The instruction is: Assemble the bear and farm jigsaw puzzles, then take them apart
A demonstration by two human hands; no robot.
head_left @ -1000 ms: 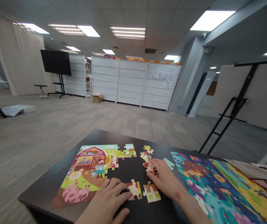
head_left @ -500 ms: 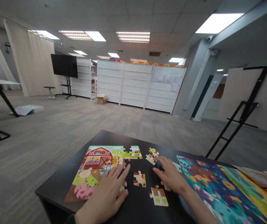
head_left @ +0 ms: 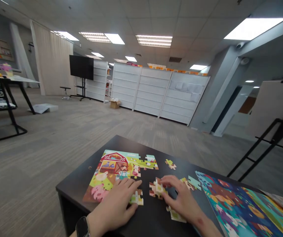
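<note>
A partly assembled farm jigsaw puzzle [head_left: 114, 166] with a red barn lies on a black table [head_left: 99, 164]. My left hand [head_left: 118, 204] rests flat over its lower right part, fingers stretched out, with a green and cream section [head_left: 138, 198] showing beside the thumb. My right hand [head_left: 181, 197] pinches a pale green and cream puzzle piece [head_left: 159, 187], tilted over a brown and pink piece [head_left: 152, 190]. Under the right wrist, another green and cream piece [head_left: 176, 216] is partly hidden. One small yellow-green piece [head_left: 170, 163] lies farther back.
More loose pieces [head_left: 194, 182] lie right of my right hand. Beside them a colourful animal picture sheet [head_left: 220, 194] covers the table's right side. Beyond the table's far edge stand white shelving [head_left: 151, 89], a screen on a stand [head_left: 81, 67] and an easel board [head_left: 269, 112].
My right hand has picked up a green and cream piece from the back and brought it nearer, over the brown piece. My left hand stays on the puzzle. The view has turned slightly left.
</note>
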